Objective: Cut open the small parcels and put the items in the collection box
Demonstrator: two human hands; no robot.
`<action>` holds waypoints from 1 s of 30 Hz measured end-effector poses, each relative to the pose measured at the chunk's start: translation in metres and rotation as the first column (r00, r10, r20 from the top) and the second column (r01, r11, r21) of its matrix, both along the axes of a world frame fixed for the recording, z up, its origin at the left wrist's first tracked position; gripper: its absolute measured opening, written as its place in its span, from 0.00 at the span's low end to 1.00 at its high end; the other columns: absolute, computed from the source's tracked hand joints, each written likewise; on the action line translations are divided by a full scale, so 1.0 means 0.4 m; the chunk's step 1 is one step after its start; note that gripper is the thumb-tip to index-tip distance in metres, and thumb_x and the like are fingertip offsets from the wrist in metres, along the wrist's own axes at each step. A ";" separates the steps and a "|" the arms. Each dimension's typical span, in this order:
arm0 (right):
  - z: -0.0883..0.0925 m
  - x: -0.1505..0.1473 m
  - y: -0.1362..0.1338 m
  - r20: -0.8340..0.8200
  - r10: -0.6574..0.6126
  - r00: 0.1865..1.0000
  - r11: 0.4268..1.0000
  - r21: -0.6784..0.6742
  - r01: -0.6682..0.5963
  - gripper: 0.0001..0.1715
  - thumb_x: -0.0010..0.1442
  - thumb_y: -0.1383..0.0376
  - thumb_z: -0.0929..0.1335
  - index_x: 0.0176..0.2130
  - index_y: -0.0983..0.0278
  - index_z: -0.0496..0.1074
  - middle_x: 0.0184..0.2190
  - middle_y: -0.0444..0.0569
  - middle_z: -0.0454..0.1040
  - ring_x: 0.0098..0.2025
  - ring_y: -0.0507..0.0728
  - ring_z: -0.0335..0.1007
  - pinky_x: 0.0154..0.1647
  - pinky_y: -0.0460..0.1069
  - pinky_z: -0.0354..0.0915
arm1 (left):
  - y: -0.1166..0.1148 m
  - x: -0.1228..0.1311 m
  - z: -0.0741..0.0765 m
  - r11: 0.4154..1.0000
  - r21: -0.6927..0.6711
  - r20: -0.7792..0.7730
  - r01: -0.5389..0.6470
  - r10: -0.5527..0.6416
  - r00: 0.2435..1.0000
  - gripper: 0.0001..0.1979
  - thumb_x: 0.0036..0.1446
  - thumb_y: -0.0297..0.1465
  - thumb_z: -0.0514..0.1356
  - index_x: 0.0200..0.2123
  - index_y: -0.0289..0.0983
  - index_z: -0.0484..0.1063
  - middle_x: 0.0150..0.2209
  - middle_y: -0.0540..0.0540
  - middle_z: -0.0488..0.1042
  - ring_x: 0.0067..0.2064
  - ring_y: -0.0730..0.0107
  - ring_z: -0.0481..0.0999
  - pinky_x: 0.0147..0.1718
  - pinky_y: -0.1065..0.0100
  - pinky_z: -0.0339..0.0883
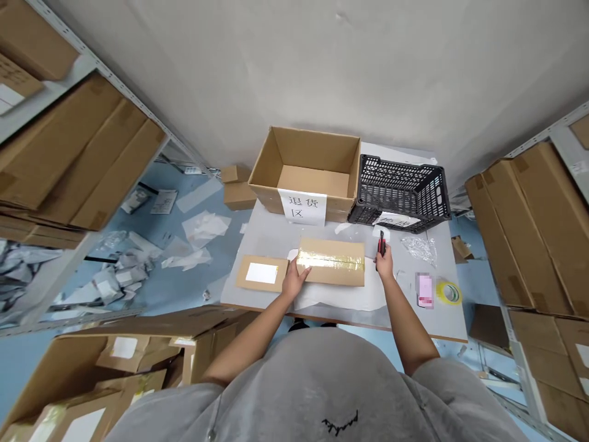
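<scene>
- The taped carton [331,270] lies in front of me on the counter [264,236], over a white sheet [340,299], with shiny tape [341,260] along its top.
- My left grip [293,279] is closed on the carton's left end, thumb on top.
- My right grip [384,263] is wrapped around a red-and-black cutter [381,244], just beside the carton's right end; its tip points away from me.
- Near my left grip lies a smaller labelled carton [261,272].
- To the right of the cutter are crumpled clear plastic [421,250], a phone [424,290] with a pink screen and a roll of yellow tape [448,293].
- Behind these stand 2 containers side by side: an open cardboard box [313,179] with a 3-character paper sign [302,207], and a black crate [400,184].
- Farther out, brown cartons fill shelves on 2 sides, and loose paper [206,226] litters the blue floor [193,187].
</scene>
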State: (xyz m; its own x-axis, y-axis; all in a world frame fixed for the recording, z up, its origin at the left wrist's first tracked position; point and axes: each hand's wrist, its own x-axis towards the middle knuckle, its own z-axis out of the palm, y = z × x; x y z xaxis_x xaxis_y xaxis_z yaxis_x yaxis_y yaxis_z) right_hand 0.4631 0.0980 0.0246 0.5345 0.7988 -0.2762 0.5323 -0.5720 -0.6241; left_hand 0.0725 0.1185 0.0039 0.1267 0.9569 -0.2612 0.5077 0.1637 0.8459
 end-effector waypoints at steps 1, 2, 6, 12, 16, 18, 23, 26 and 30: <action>0.030 -0.014 -0.015 -0.061 0.027 0.998 0.998 0.065 -0.023 0.35 0.75 0.57 0.58 0.75 0.64 0.60 0.62 0.62 0.78 0.50 0.64 0.81 0.47 0.56 0.78 | 0.006 0.003 0.000 1.000 -0.008 0.009 -0.008 0.009 1.000 0.38 0.69 0.50 0.65 0.74 0.41 0.60 0.71 0.33 0.69 0.73 0.45 0.68 0.70 0.49 0.64; 0.060 -0.035 -0.028 -0.113 0.069 0.991 0.992 0.113 -0.056 0.34 0.75 0.54 0.60 0.73 0.62 0.63 0.60 0.59 0.80 0.48 0.64 0.81 0.47 0.56 0.78 | 0.012 0.007 -0.001 1.000 -0.023 0.015 -0.017 0.017 1.000 0.37 0.68 0.49 0.66 0.73 0.40 0.61 0.70 0.32 0.70 0.72 0.44 0.70 0.70 0.48 0.64; 0.159 -0.192 -0.031 -0.094 0.417 0.904 0.907 0.114 -0.406 0.26 0.73 0.54 0.68 0.66 0.55 0.75 0.58 0.52 0.83 0.55 0.67 0.80 0.59 0.57 0.73 | 0.028 0.018 -0.005 0.994 -0.103 -0.010 -0.028 0.027 1.000 0.35 0.68 0.46 0.65 0.71 0.37 0.63 0.66 0.30 0.74 0.69 0.40 0.74 0.67 0.45 0.67; 0.207 -0.413 0.061 0.023 0.706 0.707 0.704 -0.122 -0.699 0.24 0.77 0.55 0.66 0.68 0.47 0.76 0.64 0.46 0.81 0.65 0.66 0.75 0.66 0.54 0.67 | 0.028 0.024 -0.021 0.999 -0.020 0.046 -0.048 0.049 0.998 0.30 0.75 0.48 0.54 0.74 0.43 0.63 0.69 0.35 0.74 0.72 0.47 0.72 0.72 0.46 0.62; 0.199 -0.452 0.102 0.070 0.759 0.648 0.644 -0.227 -0.730 0.21 0.78 0.54 0.66 0.64 0.48 0.79 0.58 0.48 0.85 0.61 0.65 0.77 0.64 0.53 0.65 | 0.032 0.024 -0.029 1.000 -0.023 0.068 -0.021 0.022 0.997 0.31 0.75 0.48 0.53 0.75 0.43 0.63 0.70 0.35 0.74 0.72 0.49 0.72 0.72 0.46 0.62; 0.194 -0.459 0.112 0.089 0.770 0.632 0.633 -0.233 -0.738 0.20 0.78 0.55 0.67 0.63 0.48 0.80 0.57 0.48 0.85 0.60 0.65 0.78 0.64 0.53 0.65 | 0.034 0.026 -0.033 0.998 -0.051 0.065 -0.026 0.030 0.997 0.31 0.76 0.46 0.51 0.76 0.41 0.62 0.70 0.33 0.73 0.72 0.47 0.71 0.71 0.44 0.63; 0.190 -0.467 0.126 0.131 0.793 0.595 0.606 -0.272 -0.747 0.20 0.78 0.56 0.66 0.63 0.49 0.81 0.55 0.50 0.85 0.57 0.66 0.79 0.62 0.53 0.65 | 0.036 0.027 -0.042 0.998 -0.057 0.101 -0.024 0.029 0.994 0.31 0.76 0.45 0.51 0.76 0.41 0.63 0.70 0.34 0.74 0.71 0.47 0.73 0.71 0.44 0.63; 0.192 -0.460 0.127 0.146 0.794 0.590 0.604 -0.287 -0.743 0.20 0.78 0.56 0.66 0.62 0.50 0.82 0.55 0.51 0.86 0.58 0.66 0.79 0.62 0.53 0.65 | 0.036 0.027 -0.044 0.999 -0.043 0.126 -0.017 0.023 0.992 0.31 0.76 0.48 0.52 0.75 0.43 0.63 0.69 0.36 0.75 0.70 0.48 0.74 0.71 0.46 0.64; 0.190 -0.451 0.120 0.185 0.803 0.567 0.594 -0.338 -0.730 0.21 0.78 0.57 0.65 0.62 0.52 0.82 0.53 0.53 0.86 0.56 0.66 0.80 0.60 0.54 0.66 | 0.037 0.028 -0.043 0.999 -0.047 0.118 -0.026 0.031 0.993 0.31 0.76 0.46 0.50 0.76 0.42 0.62 0.70 0.35 0.73 0.72 0.48 0.72 0.71 0.44 0.63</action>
State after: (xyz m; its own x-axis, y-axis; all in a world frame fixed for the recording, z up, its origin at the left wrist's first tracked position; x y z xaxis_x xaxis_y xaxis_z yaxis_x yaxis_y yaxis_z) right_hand 0.2827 0.1458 0.1006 -0.1748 0.8875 -0.4263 0.9575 0.0523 -0.2838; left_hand 0.0838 0.1332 -0.0133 0.1323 0.9482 -0.2890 0.3991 0.2159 0.8911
